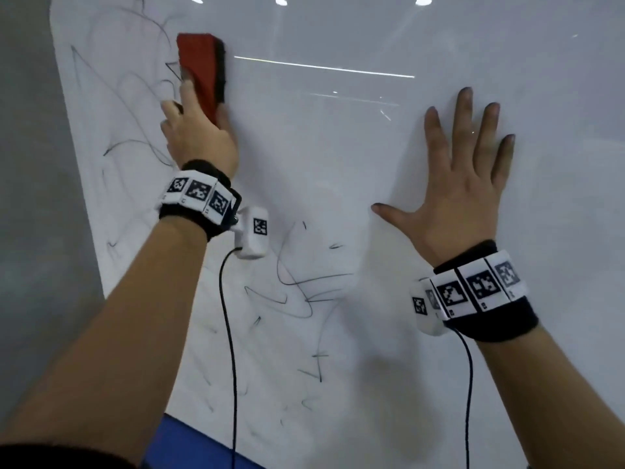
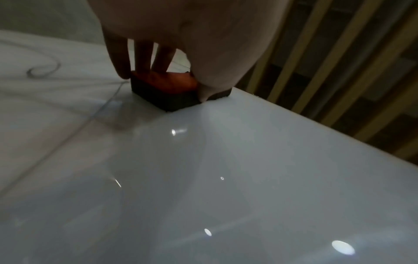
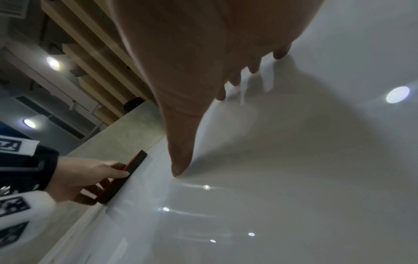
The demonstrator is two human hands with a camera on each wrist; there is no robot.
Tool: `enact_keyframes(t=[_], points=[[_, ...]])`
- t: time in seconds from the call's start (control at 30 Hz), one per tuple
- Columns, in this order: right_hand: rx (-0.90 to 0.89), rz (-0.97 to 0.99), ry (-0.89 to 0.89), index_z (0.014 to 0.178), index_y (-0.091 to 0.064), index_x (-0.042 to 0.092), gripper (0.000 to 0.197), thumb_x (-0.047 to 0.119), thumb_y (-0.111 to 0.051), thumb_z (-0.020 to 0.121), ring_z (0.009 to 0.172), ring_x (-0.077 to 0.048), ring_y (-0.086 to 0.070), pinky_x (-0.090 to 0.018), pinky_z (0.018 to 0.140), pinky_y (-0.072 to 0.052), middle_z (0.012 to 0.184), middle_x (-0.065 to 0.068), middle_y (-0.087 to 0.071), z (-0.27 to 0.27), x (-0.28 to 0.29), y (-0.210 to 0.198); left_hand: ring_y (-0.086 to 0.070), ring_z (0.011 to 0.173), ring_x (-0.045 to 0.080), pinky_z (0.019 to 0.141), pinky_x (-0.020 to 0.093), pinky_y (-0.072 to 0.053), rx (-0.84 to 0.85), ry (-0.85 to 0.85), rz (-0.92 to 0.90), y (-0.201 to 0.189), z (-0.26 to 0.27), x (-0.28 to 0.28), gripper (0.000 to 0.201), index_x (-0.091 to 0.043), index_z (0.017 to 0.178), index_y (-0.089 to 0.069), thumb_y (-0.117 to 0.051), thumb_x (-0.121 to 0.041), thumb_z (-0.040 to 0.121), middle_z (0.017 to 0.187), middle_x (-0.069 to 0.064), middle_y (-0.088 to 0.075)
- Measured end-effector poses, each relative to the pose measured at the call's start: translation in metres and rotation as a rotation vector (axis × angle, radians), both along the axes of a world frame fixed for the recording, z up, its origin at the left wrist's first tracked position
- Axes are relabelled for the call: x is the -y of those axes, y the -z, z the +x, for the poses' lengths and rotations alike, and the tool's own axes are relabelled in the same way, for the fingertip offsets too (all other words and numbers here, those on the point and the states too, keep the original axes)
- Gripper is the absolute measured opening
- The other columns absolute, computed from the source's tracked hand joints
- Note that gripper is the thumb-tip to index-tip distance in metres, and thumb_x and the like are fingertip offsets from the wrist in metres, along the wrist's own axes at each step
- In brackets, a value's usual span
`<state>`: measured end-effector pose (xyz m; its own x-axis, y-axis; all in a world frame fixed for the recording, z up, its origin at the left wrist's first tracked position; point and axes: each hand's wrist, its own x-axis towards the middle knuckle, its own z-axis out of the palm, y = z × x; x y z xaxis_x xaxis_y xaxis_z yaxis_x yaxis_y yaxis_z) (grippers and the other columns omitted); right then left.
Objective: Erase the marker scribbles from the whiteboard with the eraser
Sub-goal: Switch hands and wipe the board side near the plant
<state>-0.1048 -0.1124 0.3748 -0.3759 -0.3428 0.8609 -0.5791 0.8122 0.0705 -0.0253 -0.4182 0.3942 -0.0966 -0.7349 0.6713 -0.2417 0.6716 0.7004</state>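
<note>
- The whiteboard (image 1: pixel 338 164) filled nearly everything in front of me; its surface between my two hands and beyond my right one looked wiped clean, showing only reflected ceiling lights.
- Marker scribbles (image 1: pixel 297 292) were left in two patches — one below and between my wrists, the other just left of my left hand, running down along the board's left edge.
- My right hand (image 1: pixel 463 184) lay flat on the board with fingers spread wide, holding nothing; I judged it a good brace and meant it to stay planted on clean surface, well apart from any ink.
- My left hand (image 1: pixel 196 133) gripped the eraser (image 1: pixel 203 72), thumb on one long side and fingers on the other, with its dark felt face against the board.
- The eraser sat at the right margin of the left-hand patch, so I judged the step in hand to be sweeping leftward into those lines.
- To do it well I wanted the felt flat rather than tipped on an edge — even pressure, overlapping strokes, stopping short of the board's rim.
</note>
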Motion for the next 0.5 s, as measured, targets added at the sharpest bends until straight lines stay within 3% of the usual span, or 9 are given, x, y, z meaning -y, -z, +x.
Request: enact_keyframes(t=[0.07,0.13,0.2,0.27,0.37,0.5], points=[[0.001,-0.005,0.001,0.164,-0.012,0.018,0.128,0.070,-0.079,0.068,0.156,-0.042,0.003,-0.061,0.125,-0.001,0.171,-0.015,0.002,0.001,0.000,0.000,-0.051,0.112,0.038,0.095,0.046,-0.043,-0.007,0.009,-0.140,0.043,-0.009,-0.042,0.059,-0.019,0.154,-0.033,-0.046,-0.038,0.100,0.130,0.020,-0.048],[0.000,-0.012,-0.009,0.164,-0.014,0.018,0.127,0.069,-0.080,0.068,0.156,-0.043,0.003,-0.061,0.125,-0.001,0.171,-0.015,0.002,0.000,0.000,0.001,-0.053,0.099,0.036,0.086,0.046,-0.046,0.019,0.105,-0.285,0.113,-0.014,-0.100,0.058,-0.020,0.152,-0.038,-0.054,-0.031,0.097,0.119,0.020,-0.053],[0.006,-0.013,-0.022,0.163,-0.014,0.019,0.127,0.069,-0.080,0.068,0.156,-0.043,0.003,-0.062,0.125,-0.001,0.171,-0.016,0.002,-0.001,0.000,0.000,-0.052,0.104,0.036,0.090,0.048,-0.048,0.093,0.194,-0.368,0.182,-0.011,-0.149,0.057,-0.024,0.148,-0.041,-0.061,-0.027,0.095,0.122,0.019,-0.055],[0.011,-0.003,-0.038,0.163,-0.015,0.019,0.127,0.068,-0.081,0.067,0.156,-0.043,0.003,-0.062,0.125,0.000,0.171,-0.016,0.002,-0.003,-0.001,0.000,-0.052,0.108,0.033,0.093,0.050,-0.048,0.149,0.249,-0.429,0.212,-0.008,-0.162,0.053,-0.028,0.146,-0.041,-0.061,-0.029,0.096,0.126,0.016,-0.056],[0.012,0.024,-0.078,0.163,-0.018,0.020,0.126,0.063,-0.085,0.065,0.156,-0.044,0.003,-0.062,0.124,0.000,0.171,-0.017,0.001,-0.006,-0.006,-0.001,-0.053,0.100,0.033,0.088,0.047,-0.049,0.120,0.231,-0.461,0.183,-0.007,-0.125,0.051,-0.025,0.145,-0.044,-0.060,-0.031,0.097,0.120,0.016,-0.057],[0.013,0.057,-0.081,0.162,-0.020,0.020,0.124,0.061,-0.085,0.065,0.156,-0.045,0.002,-0.061,0.125,0.000,0.171,-0.018,0.001,-0.003,-0.014,0.001,-0.051,0.101,0.035,0.089,0.045,-0.046,0.016,0.110,-0.202,0.105,-0.001,-0.057,0.055,-0.020,0.150,-0.040,-0.053,-0.035,0.098,0.121,0.018,-0.052]])
